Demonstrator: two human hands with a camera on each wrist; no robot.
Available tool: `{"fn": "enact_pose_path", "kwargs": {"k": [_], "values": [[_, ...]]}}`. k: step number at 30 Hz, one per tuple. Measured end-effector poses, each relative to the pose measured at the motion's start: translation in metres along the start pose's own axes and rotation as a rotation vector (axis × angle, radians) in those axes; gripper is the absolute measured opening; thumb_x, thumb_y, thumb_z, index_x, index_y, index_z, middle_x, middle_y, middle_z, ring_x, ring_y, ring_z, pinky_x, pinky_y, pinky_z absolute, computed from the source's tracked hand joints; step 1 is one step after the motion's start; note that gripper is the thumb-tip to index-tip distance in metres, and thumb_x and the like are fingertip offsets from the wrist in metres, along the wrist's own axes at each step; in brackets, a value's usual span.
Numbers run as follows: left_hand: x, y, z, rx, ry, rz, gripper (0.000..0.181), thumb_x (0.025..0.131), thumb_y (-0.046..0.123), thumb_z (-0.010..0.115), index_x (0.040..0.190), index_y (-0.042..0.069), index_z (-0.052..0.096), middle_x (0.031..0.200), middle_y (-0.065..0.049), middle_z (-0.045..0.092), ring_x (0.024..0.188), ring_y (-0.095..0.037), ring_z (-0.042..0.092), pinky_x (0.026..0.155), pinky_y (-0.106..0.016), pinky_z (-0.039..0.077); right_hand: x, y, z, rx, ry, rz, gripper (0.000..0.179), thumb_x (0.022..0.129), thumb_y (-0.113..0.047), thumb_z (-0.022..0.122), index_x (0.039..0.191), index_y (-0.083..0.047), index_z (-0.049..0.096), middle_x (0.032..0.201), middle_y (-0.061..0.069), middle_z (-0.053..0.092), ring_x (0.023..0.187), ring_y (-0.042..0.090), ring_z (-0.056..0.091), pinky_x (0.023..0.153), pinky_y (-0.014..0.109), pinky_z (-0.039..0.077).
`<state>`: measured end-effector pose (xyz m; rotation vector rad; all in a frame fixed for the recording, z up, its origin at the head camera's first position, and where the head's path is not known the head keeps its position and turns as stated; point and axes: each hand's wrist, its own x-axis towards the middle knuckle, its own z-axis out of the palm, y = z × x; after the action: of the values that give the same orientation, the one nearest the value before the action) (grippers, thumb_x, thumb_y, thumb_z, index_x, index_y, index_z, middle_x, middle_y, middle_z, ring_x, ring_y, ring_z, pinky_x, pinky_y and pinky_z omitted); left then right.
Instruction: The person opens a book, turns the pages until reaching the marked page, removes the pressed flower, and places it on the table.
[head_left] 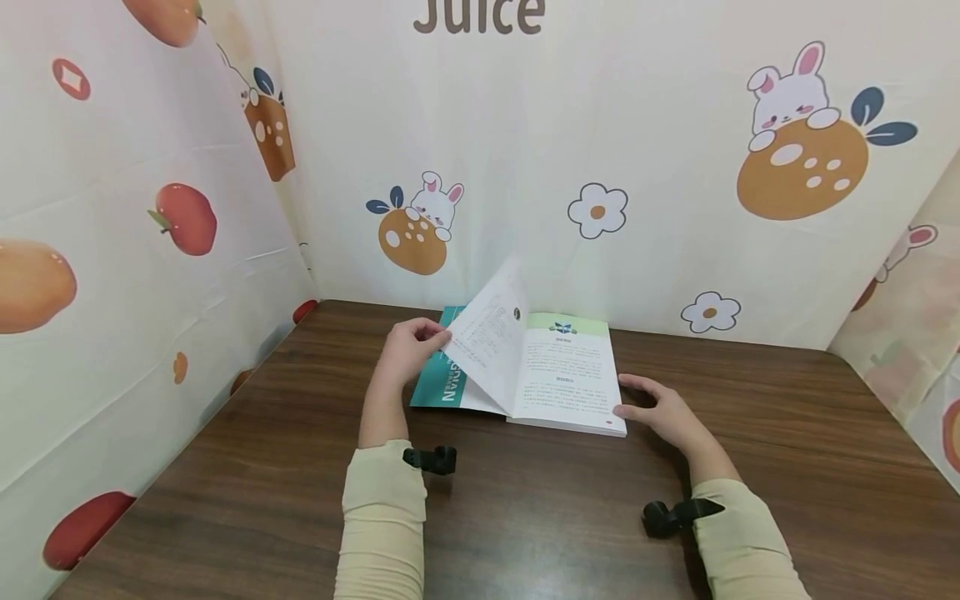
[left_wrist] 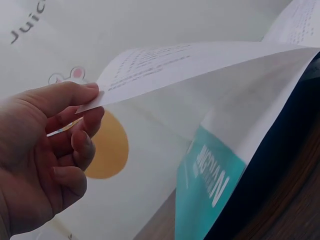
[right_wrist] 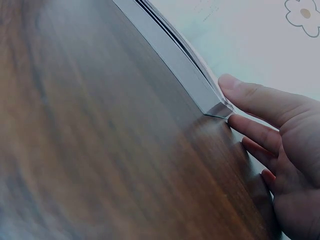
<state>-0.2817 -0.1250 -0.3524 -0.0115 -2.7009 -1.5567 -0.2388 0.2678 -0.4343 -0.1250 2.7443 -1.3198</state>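
Note:
An open book lies on the table, with a teal cover flap spread out on its left side. My left hand pinches the outer corner of a printed page between thumb and fingers. That page is lifted and slants up over the flap; in the left wrist view the page bows away from the thumb. At the book's near right corner is my right hand. Its thumb touches the page edge, and its other fingers extend loosely beside the page block.
The dark wood table runs back to a printed curtain with rabbits, fruit and flowers. Another curtain side borders the left. Black wrist cameras are strapped over both sleeves.

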Motion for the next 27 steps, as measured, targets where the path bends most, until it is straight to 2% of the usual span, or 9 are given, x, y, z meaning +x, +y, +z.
{"fn": "enact_pose_path", "kwargs": {"k": [17, 27], "values": [[-0.006, -0.024, -0.025, 0.089, -0.095, -0.058, 0.026, 0.088, 0.030, 0.062, 0.101, 0.008, 0.066, 0.101, -0.010, 0.058, 0.093, -0.028, 0.047, 0.079, -0.040, 0.041, 0.000, -0.001, -0.001, 0.001, -0.002, 0.001, 0.076, 0.077, -0.043, 0.071, 0.136, -0.005, 0.042, 0.142, 0.023, 0.033, 0.131, 0.043, 0.022, 0.099, 0.063, 0.017], [-0.009, -0.040, -0.033, 0.133, -0.151, -0.112, 0.025, 0.087, 0.029, 0.064, 0.097, 0.007, 0.068, 0.096, -0.010, 0.060, 0.092, -0.028, 0.049, 0.080, -0.043, 0.041, -0.001, -0.003, 0.000, 0.004, -0.007, 0.013, 0.076, 0.077, -0.043, 0.071, 0.137, -0.006, 0.042, 0.142, 0.023, 0.032, 0.131, 0.043, 0.022, 0.099, 0.064, 0.016]]}}
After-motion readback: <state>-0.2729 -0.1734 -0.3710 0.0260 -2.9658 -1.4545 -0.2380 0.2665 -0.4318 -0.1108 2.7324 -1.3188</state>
